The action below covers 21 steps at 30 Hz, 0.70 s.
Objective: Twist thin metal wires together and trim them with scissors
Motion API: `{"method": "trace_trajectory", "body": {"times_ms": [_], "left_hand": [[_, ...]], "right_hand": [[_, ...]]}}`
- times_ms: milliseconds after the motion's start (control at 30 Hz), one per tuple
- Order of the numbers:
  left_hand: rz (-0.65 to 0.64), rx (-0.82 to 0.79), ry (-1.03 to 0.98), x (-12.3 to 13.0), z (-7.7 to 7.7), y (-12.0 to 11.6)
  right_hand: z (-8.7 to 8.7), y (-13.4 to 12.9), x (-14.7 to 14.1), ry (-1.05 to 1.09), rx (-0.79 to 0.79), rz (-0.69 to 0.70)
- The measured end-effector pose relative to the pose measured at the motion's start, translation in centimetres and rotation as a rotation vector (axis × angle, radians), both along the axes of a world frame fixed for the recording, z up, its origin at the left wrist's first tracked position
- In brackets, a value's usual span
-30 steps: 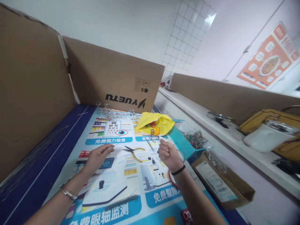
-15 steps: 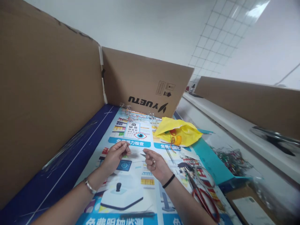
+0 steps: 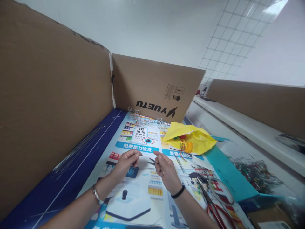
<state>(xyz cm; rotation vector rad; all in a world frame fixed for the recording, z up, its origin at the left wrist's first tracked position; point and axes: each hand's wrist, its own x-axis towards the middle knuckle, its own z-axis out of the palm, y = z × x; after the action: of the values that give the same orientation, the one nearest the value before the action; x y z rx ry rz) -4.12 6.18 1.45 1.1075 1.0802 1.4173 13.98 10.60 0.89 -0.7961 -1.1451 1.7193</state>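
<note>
We see the dark, slender, pointed metal pliers [image 3: 152, 161] lying slightly parted on the printed white-and-blue tabletop [image 3: 135, 198], partly hidden behind our bare right hand [image 3: 166, 170], and cannot tell whether its curled fingers, or our bare left hand's [image 3: 127, 164], grasp anything.

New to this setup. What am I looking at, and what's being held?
No robot: a person works bare-handed, seen by one head-worn camera looking forward and down. The left hand and right hand are apart, over a colourful printed sheet. If the bent fingers pinch anything, it is too fine to tell. Dark, pointed tool tips show beside the right hand; held or just lying behind, I can't say. To the right lie a yellow bag and red-handled metal scissors. Brown cardboard panels stand at the left and far end.
</note>
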Motion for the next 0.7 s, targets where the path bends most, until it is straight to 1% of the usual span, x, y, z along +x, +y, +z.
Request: {"method": "trace_trajectory", "body": {"times_ms": [67, 200, 333, 433, 600, 700], "left_hand": [[-0.004, -0.006, -0.006, 0.4, 0.3, -0.2], [0.016, -0.021, -0.048, 0.8, 0.6, -0.5], [0.076, -0.009, -0.05, 0.8, 0.1, -0.3], [0.12, -0.028, -0.059, 0.5, -0.4, 0.0], [0.161, -0.063, -0.065, 0.3, -0.8, 0.3], [0.198, -0.098, -0.055, 0.1, -0.8, 0.5]], "right_hand": [[0.2, 0.1, 0.3, 0.017, -0.005, 0.053], [0.2, 0.4, 0.6, -0.001, -0.017, 0.071], [0.1, 0.3, 0.6, -0.045, 0.003, 0.174], [0.1, -0.1, 0.5, -0.09, 0.029, 0.233], [0.2, -0.7, 0.0, -0.155, 0.045, 0.278], [0.4, -0.9, -0.2, -0.177, 0.067, 0.268]]}}
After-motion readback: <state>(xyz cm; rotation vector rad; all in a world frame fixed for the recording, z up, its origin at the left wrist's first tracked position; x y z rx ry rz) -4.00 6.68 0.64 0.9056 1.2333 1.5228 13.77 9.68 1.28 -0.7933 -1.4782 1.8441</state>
